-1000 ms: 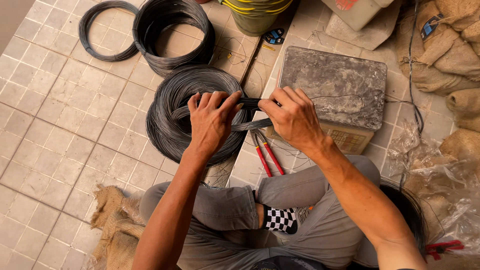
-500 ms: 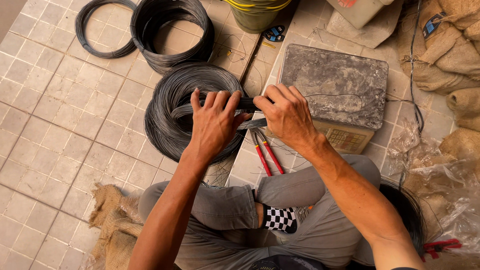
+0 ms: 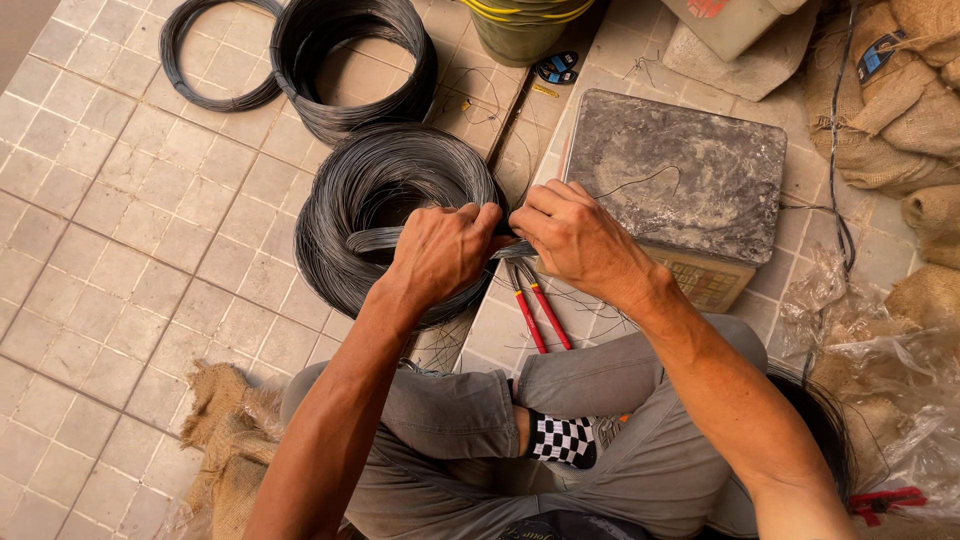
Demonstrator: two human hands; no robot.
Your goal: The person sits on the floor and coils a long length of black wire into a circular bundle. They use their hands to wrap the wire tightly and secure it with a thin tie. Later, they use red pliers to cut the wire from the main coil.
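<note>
I sit cross-legged on a tiled floor. A thick coil of dark steel wire (image 3: 345, 215) lies in front of me. My left hand (image 3: 440, 255) is closed around a bundle of wire strands at the coil's right side. Close beside it, my right hand (image 3: 580, 235) grips the same bundle, knuckles up. The strands run between both fists and are mostly hidden by my fingers. Red-handled pliers (image 3: 535, 315) lie on the floor just below my hands.
A second large wire coil (image 3: 345, 65) and a thin wire ring (image 3: 200, 60) lie at the top left. A grey weighing scale (image 3: 690, 175) stands to the right. Burlap sacks (image 3: 920, 90), crumpled plastic (image 3: 880, 360) and a bucket (image 3: 520, 25) surround it.
My left hand went from spread fingers over the coil to a closed fist on the wire bundle. Both hands have come closer together.
</note>
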